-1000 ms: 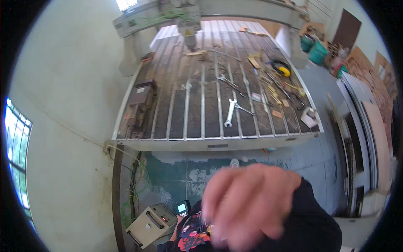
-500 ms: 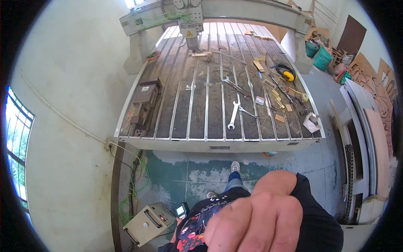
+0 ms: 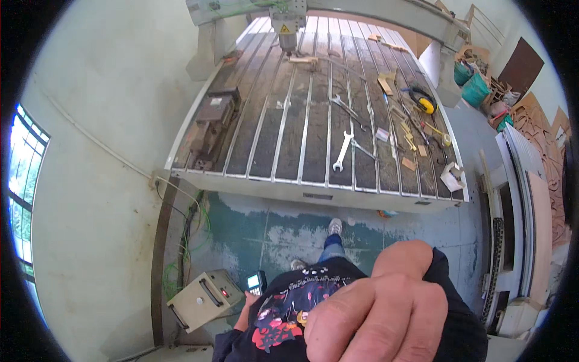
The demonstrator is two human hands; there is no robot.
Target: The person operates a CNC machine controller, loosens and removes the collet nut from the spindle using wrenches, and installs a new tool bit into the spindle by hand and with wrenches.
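Note:
Low at the left of my body, my left hand (image 3: pixel 249 300) is closed round a dark handheld controller (image 3: pixel 256 283) with a lit screen and keys. Only part of that hand shows past my shirt. My right hand (image 3: pixel 383 317) is raised very near the camera, its fingers curled and its back toward me. Whatever those fingers may hold is hidden. Beside the controller stands a beige control box (image 3: pixel 202 301) with handles and a red light. In front of me is a large CNC router bed (image 3: pixel 262 154) with slotted rails, its spindle (image 3: pixel 287 41) hanging over the far part.
Several wrenches, including a silver open-end wrench (image 3: pixel 342 152), lie on the bed. A grey vise (image 3: pixel 214 123) sits at its left, yellow-black earmuffs (image 3: pixel 424 101) and wood scraps at its right. Cables (image 3: pixel 192 235) run along the left wall. Boards (image 3: pixel 537 205) lean at the right.
The view has shifted and tilted, so the router bed sits higher and more of the controller and my left hand shows. My right hand stays raised with its fingers curled.

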